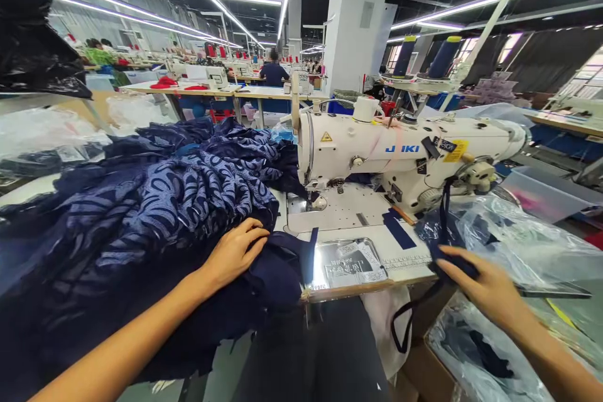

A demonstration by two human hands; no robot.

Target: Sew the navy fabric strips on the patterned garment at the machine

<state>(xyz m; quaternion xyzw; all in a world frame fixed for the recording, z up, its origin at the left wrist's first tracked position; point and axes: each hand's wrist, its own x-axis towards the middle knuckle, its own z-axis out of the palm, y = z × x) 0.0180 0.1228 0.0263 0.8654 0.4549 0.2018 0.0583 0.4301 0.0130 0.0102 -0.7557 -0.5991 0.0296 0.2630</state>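
My left hand [235, 251] is at the front edge of a heap of navy lace fabric [188, 182] with a blue leaf-like pattern. Its fingers and thumb close on a plain navy garment piece [277, 270], whose narrow end [308, 251] lies over the table edge beside a metal plate. Off to the right, my right hand [480, 282] is closed round a bunched navy strap [455, 264]. Part of this strap runs up toward the sewing machine [400, 144], and a loop hangs below the table. A short navy strip [399, 229] lies flat near the machine base.
Cut labels lie on the metal plate [320, 270]. Clear plastic bags [513, 239] cover the right side, above an open carton [438, 352] lined with plastic. Two navy thread cones [443, 58] stand behind the machine. Farther back are more sewing tables and a seated person [274, 69].
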